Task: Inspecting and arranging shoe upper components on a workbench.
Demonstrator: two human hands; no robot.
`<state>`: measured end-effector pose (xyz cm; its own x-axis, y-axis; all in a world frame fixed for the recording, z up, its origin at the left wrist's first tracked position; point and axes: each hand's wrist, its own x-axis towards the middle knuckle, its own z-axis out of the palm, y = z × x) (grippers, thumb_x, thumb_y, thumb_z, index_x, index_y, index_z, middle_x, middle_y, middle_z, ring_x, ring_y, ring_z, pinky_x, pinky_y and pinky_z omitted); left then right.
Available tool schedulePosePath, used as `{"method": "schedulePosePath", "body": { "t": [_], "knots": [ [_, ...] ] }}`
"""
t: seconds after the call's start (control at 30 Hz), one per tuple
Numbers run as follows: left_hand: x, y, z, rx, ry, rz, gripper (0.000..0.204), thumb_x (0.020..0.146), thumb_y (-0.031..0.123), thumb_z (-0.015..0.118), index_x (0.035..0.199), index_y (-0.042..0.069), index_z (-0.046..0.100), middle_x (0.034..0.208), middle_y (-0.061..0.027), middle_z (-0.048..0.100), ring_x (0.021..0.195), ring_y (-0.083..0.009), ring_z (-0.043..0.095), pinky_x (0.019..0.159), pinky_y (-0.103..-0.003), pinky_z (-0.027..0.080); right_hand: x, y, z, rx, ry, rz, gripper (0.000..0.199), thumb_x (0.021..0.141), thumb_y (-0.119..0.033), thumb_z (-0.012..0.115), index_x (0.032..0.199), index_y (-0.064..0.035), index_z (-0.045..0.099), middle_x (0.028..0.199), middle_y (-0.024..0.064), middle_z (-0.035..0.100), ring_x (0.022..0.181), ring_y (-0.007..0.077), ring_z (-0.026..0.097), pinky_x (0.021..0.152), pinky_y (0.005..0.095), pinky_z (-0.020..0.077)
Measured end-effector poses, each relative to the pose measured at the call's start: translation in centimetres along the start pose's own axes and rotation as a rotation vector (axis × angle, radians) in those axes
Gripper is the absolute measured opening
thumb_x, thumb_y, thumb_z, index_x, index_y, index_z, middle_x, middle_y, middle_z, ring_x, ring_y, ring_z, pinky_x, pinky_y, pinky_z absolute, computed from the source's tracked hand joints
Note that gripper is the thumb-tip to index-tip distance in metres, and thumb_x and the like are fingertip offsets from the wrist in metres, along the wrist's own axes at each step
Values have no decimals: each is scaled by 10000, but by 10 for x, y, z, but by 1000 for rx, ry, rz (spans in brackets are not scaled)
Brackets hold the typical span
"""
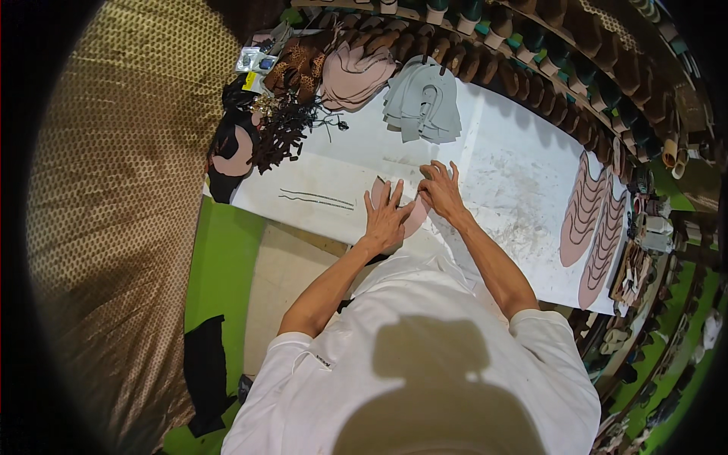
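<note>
table: smudged white top (523, 171)
front: curved pink piece (416, 218)
back: flat grey cutouts (409, 95)
left: thin dark strips (326, 199), perhaps cord

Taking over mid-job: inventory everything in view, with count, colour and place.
Curved piece: one, pink, under the hands
Thin strips: two, dark, left of hands
Cut pieces: one pile, grey, far side
Stacked pieces: one pile, pink, beside the grey
Spotted pieces: several, brown, far left
Short pieces: many, dark, left end
Scalloped rows: two, pink, right end
Shoe-shaped items: many, mostly brown, beyond table
Table: one, white, centre
Patterned sheet: one, gold, left
Cloth: one, black, lower left
Shirt: one, white, bottom
Left hand: one, bare, on curved piece
Right hand: one, bare, at its edge
</note>
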<state>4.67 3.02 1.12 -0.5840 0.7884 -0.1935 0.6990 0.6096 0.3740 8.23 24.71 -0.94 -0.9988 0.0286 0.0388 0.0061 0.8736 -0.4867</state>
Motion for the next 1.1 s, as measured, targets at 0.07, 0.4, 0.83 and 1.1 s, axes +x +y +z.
{"method": "schedulePosePath", "body": {
  "t": [0.07,0.4,0.83,1.1],
  "knots": [
    [2,0,-1,4,-9,-1,681,743,107,762,1391,276,638,1756,-130,115,1595,-418,124,1140,-805,118,-1,0,1,-4,1,-4,83,819,-93,770,894,-126,776,1414,74,601,1445,348,413,1234,649,133],
    [6,3,-5,3,-45,-16,741,753,106,759,1450,305,605,1761,-125,92,1594,-420,113,1144,-806,97,2,-1,1,-37,0,-29,96,816,-86,764,902,-128,776,1394,64,608,1438,336,429,1231,666,128],
    [15,6,-4,-4,-70,-43,801,730,135,746,1493,310,575,1767,-125,70,1605,-430,71,1140,-818,64,1,-1,-3,-43,-33,-12,110,819,-132,757,925,-121,785,1375,73,613,1434,331,433,1229,680,137],
    [18,0,7,52,19,-11,692,758,189,705,1434,320,632,1763,-128,115,1588,-442,131,1124,-829,95,-18,7,-5,19,103,146,214,878,-230,781,1084,-176,810,1464,77,561,1444,310,417,1227,643,161]
  ]
}}
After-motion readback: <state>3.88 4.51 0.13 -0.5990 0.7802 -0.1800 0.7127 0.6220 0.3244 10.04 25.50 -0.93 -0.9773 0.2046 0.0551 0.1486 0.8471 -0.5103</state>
